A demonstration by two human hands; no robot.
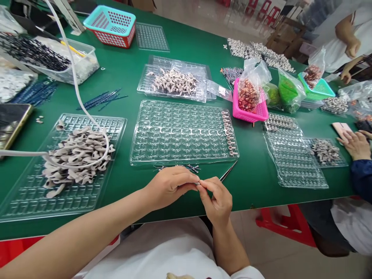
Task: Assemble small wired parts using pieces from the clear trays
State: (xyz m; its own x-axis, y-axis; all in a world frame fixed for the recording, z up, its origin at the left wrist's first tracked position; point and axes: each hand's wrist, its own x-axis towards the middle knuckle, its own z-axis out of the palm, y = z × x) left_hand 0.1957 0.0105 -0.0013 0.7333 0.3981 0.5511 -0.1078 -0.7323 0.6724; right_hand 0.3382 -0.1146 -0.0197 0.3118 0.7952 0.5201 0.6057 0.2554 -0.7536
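Note:
My left hand (pixel 171 184) and my right hand (pixel 216 197) meet fingertip to fingertip above the front of the table. Both are closed in a pinch around something small, mostly hidden by the fingers. Just beyond them lie thin dark wired pieces (pixel 193 168). A pair of tweezers (pixel 229 171) rests beside my right hand. Past these sits a clear moulded tray (pixel 180 130), with a column of small beige parts (pixel 229 133) along its right side. To the left, a heap of beige curved parts (pixel 78 155) lies on another clear tray (pixel 58 203).
A white cable (pixel 76 81) loops over the left heap. Behind stand stacked trays with more beige parts (pixel 176 81), a pink basket (pixel 250 114) with bagged copper-coloured pieces, and a blue-and-red basket (pixel 110 29). A co-worker's hand (pixel 356 143) is at the right; another person stands far right.

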